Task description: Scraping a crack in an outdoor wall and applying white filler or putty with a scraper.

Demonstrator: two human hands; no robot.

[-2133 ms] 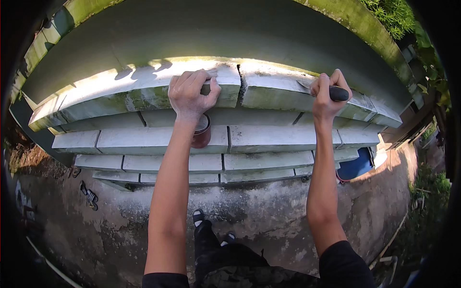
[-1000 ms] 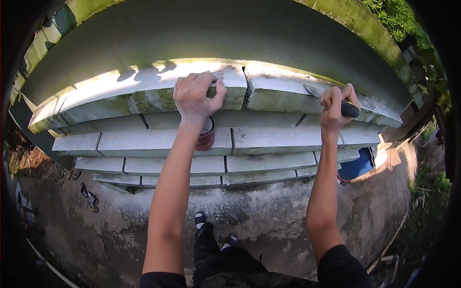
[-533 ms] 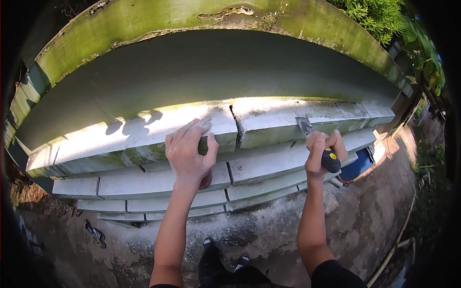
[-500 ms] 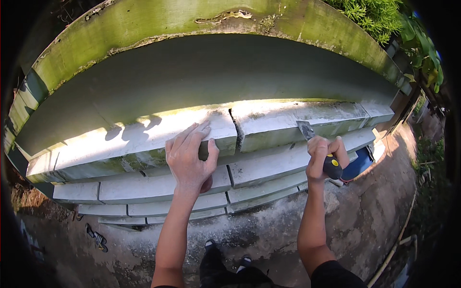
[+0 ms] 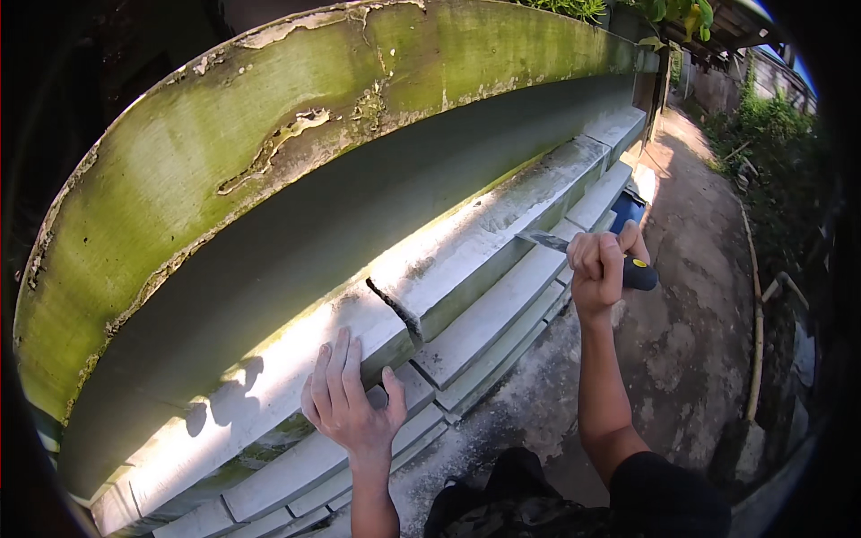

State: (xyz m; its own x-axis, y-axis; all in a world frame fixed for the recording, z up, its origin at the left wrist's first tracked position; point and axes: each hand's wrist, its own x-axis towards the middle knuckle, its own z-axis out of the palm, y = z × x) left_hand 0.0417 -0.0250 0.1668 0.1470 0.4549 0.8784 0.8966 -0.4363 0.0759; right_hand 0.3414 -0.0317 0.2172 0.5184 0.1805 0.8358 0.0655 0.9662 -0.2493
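Observation:
A long pale ledge (image 5: 448, 276) with a mossy front face runs diagonally past me, split by a dark crack (image 5: 395, 307). My left hand (image 5: 350, 399) lies on its top left of the crack, fingers stretched out and the thumb apart, holding nothing. Gripped in my right hand (image 5: 599, 269) is a paint scraper (image 5: 639, 274) with a dark handle and a yellow round end. Its flat metal blade points left, the tip at the ledge's front edge right of the crack. Whether the tip touches the ledge I cannot tell.
Behind the ledge rises a curved wall (image 5: 206, 152) with green moss and peeling patches. Lower pale blocks (image 5: 493, 314) step down below the ledge. At right a blue object (image 5: 630, 210) sits beside the concrete path (image 5: 691, 296), with plants and a pole (image 5: 753, 359) farther over.
My view has swung to the right, so the ledge now slants. The scraper's blade looks more edge-on at the ledge's edge. The left hand still rests on the ledge, its fingers less bent.

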